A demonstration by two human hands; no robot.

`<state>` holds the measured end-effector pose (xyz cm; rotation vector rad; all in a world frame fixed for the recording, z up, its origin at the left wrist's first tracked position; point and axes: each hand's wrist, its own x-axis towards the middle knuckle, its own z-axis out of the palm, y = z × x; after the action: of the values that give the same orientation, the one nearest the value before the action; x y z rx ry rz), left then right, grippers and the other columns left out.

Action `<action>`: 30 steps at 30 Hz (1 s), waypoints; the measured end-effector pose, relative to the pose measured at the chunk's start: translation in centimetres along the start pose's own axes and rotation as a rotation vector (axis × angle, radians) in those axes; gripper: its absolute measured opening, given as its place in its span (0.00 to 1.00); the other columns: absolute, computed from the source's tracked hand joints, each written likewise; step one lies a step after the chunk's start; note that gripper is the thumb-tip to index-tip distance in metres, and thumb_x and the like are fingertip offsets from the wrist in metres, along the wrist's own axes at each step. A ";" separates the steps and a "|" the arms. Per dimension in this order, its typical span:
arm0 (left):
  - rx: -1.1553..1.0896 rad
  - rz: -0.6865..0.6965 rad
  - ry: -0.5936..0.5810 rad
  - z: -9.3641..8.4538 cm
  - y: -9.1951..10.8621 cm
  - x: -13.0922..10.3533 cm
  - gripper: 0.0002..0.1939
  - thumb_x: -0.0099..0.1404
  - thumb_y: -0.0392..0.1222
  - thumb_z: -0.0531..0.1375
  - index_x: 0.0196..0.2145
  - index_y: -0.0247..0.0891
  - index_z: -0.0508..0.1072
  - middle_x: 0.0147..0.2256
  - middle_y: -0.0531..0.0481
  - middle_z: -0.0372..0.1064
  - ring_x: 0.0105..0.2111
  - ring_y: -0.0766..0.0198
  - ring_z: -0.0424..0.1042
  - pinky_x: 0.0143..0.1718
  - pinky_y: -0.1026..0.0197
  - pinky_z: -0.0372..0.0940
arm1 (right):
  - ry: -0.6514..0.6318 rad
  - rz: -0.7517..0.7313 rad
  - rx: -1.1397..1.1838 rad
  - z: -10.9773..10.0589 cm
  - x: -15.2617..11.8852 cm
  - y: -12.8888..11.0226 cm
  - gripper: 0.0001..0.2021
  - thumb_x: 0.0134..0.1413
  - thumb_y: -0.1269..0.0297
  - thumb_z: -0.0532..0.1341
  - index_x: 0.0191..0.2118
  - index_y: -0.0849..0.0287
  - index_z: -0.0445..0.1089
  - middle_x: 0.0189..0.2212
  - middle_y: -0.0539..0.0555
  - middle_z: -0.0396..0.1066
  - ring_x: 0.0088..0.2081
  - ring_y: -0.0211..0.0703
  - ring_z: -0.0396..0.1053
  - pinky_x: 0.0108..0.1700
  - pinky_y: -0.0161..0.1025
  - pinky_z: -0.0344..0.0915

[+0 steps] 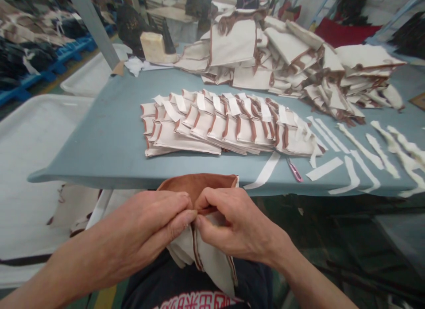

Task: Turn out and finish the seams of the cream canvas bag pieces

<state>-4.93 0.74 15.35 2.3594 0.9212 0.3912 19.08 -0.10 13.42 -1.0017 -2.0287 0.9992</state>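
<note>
A cream fabric piece with brown edging and a brown inner side hangs over my lap, just in front of the table's near edge. My left hand pinches its seam from the left. From the right, my right hand pinches the same seam, thumb and bent forefinger pressed together. The fingertips of both hands nearly meet, and they hide the exact spot being gripped. Beyond them, overlapping rows of cream pieces with brown edges lie on the blue-grey table.
A large heap of cream pieces stands at the back. White strips lie at the right, near a small pink tool. A metal post rises at the back left. White trays stand left of the table.
</note>
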 end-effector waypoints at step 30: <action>-0.333 -0.155 0.291 -1.2 -2.6 -0.2 0.17 0.79 0.41 0.58 0.30 0.39 0.73 0.29 0.58 0.68 0.30 0.67 0.67 0.34 0.66 0.62 | 0.049 -0.071 0.123 -2.9 -1.2 3.5 0.11 0.70 0.63 0.67 0.33 0.56 0.69 0.32 0.51 0.76 0.33 0.39 0.71 0.37 0.35 0.65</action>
<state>-6.97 2.61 14.70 1.9456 1.0700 0.7753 23.20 1.30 11.68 -0.8760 -1.9244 1.0378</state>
